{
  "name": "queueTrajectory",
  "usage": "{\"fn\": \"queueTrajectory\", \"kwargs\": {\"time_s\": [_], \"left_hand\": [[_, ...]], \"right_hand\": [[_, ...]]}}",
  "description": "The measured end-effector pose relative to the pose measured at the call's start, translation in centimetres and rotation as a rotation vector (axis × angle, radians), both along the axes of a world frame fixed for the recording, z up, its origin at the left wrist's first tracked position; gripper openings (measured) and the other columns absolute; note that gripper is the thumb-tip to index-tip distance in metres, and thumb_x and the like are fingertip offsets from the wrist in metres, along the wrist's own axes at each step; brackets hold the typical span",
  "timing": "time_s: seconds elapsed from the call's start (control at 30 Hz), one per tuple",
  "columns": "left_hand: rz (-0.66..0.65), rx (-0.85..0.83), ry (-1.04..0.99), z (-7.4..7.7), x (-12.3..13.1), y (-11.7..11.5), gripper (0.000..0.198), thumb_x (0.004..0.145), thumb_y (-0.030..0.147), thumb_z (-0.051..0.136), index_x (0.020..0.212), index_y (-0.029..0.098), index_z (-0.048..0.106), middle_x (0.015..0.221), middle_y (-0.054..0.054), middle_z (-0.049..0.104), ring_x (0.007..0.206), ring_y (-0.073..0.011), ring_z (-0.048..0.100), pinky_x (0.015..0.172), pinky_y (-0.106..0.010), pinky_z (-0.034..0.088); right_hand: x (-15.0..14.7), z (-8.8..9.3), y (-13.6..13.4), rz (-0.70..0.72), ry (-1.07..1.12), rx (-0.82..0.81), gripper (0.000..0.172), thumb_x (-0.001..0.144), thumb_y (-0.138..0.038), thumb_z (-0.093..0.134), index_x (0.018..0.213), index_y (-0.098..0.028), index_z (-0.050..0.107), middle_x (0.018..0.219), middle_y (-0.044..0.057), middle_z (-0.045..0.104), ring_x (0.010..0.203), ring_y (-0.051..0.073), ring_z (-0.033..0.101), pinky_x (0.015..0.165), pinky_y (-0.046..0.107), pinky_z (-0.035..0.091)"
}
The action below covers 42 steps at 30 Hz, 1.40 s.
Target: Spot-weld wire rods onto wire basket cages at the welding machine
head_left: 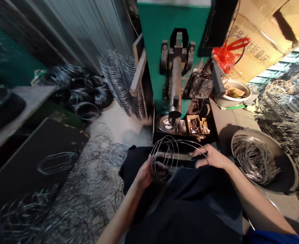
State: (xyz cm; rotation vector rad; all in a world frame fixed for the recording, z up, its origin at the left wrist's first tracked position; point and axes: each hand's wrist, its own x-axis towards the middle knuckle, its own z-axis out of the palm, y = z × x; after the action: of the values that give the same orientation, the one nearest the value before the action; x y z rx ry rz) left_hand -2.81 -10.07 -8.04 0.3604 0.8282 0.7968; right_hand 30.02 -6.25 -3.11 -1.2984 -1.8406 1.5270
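Wire cage [168,149], thin shiny rings, in closed grip: left hand [145,173], right hand [210,157]

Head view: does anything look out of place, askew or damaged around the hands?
Nothing looks damaged. The left hand and right hand hold a round wire frame over the lap. The one untidy spot: wire rings lie tangled across the floor at left, while others sit gathered in the basin at right.
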Motion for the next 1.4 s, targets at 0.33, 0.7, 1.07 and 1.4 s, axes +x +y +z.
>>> {"fn": "queueTrajectory", "kwargs": {"time_s": [0.33,0.7,1.07,1.4], "left_hand": [[0.251,0.305,0.134,0.5,1.5,1.1,0.054,0.078,0.044,0.079,0.117,0.012,0.063,0.06,0.003,0.058,0.043,-0.0099,0.049,0.037,-0.02,0.044],[0.375,0.352,0.248,0.6,3.1,3.1,0.052,0.076,0.045,0.082,0.112,0.013,0.064,0.061,0.005,0.055,0.044,-0.0082,0.047,0.037,-0.02,0.045],[0.388,0.348,0.231,0.5,3.3,3.8,0.05,0.076,0.044,0.081,0.109,0.012,0.063,0.058,0.005,0.055,0.042,-0.0086,0.046,0.035,-0.02,0.044],[0.406,0.332,0.252,0.8,4.2,3.9,0.049,0.076,0.044,0.082,0.109,0.014,0.062,0.066,0.005,0.057,0.045,-0.0076,0.048,0.036,-0.019,0.045]], "right_hand": [[-0.5,-0.3,2.7,-0.336,0.104,0.089,0.055,0.064,-0.069,0.08,0.059,-0.018,0.061,0.055,0.001,0.053,0.054,0.014,0.046,0.052,0.027,0.04],[-4.4,-1.9,3.1,-0.395,0.087,0.196,0.05,0.07,-0.058,0.08,0.055,-0.02,0.052,0.053,-0.003,0.045,0.053,0.012,0.039,0.051,0.027,0.032],[-2.8,-2.1,4.6,-0.522,0.139,0.287,0.055,0.073,-0.052,0.077,0.051,-0.021,0.038,0.053,-0.005,0.031,0.053,0.01,0.027,0.052,0.027,0.023],[-2.5,-3.6,6.1,-0.394,0.075,0.21,0.058,0.077,-0.059,0.072,0.054,-0.021,0.035,0.057,-0.005,0.029,0.057,0.011,0.026,0.054,0.027,0.021]]}}
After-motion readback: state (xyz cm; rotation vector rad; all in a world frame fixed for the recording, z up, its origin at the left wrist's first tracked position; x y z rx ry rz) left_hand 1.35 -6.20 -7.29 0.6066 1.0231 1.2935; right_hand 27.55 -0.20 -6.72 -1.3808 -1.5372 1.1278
